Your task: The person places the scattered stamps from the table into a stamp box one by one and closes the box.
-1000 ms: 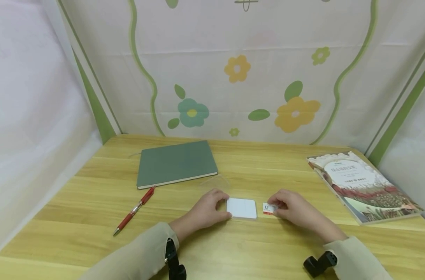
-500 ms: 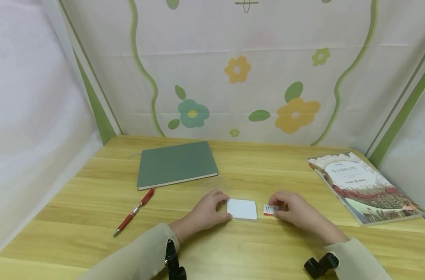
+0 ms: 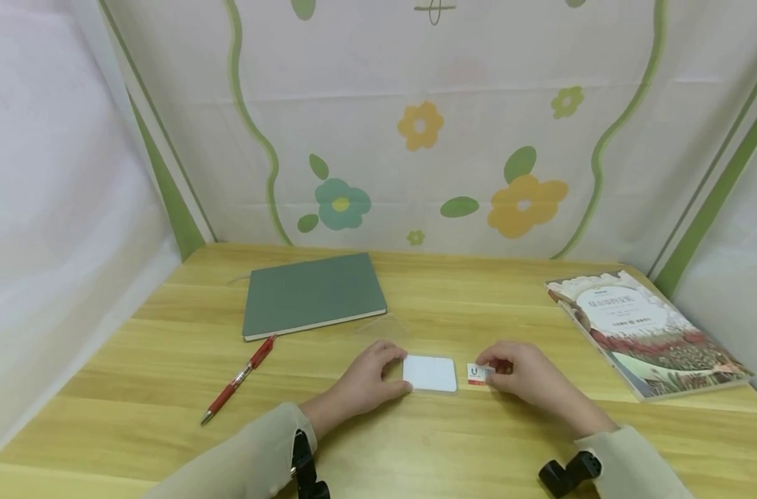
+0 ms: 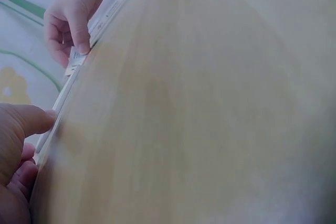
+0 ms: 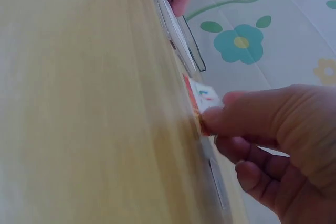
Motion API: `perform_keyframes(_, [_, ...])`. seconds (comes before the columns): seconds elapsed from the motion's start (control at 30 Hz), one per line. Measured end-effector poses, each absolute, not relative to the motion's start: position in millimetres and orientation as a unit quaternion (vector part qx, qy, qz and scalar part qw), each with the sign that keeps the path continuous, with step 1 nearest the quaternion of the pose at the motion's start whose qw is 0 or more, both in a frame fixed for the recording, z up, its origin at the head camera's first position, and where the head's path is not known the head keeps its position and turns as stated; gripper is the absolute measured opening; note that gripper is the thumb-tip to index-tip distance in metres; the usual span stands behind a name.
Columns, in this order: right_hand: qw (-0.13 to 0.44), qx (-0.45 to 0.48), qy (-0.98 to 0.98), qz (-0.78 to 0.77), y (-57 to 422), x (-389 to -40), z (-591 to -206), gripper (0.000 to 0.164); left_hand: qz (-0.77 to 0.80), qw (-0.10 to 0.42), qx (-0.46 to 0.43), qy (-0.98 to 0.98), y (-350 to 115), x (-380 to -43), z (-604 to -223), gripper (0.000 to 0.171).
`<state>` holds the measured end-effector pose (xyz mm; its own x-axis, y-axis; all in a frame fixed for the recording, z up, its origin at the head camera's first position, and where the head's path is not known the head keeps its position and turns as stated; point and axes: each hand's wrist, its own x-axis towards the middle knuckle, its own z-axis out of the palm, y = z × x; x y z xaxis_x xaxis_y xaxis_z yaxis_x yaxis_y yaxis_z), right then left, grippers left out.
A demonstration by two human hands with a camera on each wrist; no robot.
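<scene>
White slab (image 3: 430,373) on the worktop (image 3: 416,443) — the left hand (image 3: 367,378) grips its near end, fingers well parted; just beside, the right hand (image 3: 523,374) pinches a small red-and-white card (image 3: 475,375), fingers nearly together.

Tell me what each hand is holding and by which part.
The right hand pinches the small card by its right end; the left hand holds the flat white rectangle by its left end.
</scene>
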<state>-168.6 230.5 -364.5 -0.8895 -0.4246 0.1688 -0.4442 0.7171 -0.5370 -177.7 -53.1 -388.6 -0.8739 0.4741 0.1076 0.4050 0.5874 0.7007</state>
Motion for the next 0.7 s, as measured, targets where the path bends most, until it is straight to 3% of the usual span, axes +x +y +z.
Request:
perform_keyframes(0.23, [-0.024,0.181,-0.911,0.371,232.6,-167.5,-363.5,0.016,0.378,0.048,0.252,0.889,-52.6,-176.3,-391.0,0.047])
perform_keyframes(0.43, [-0.082,0.116,-0.885,0.442,235.0,-169.3,-360.9,0.026,0.37,0.046,0.256,0.892,-52.1,-176.1,-390.9,0.048])
perform_keyframes(0.7, [-0.11,0.097,-0.843,0.518,235.7,-170.9,-362.2,0.037,0.369,0.046,0.255,0.893,-53.8,-175.1,-389.0,0.048])
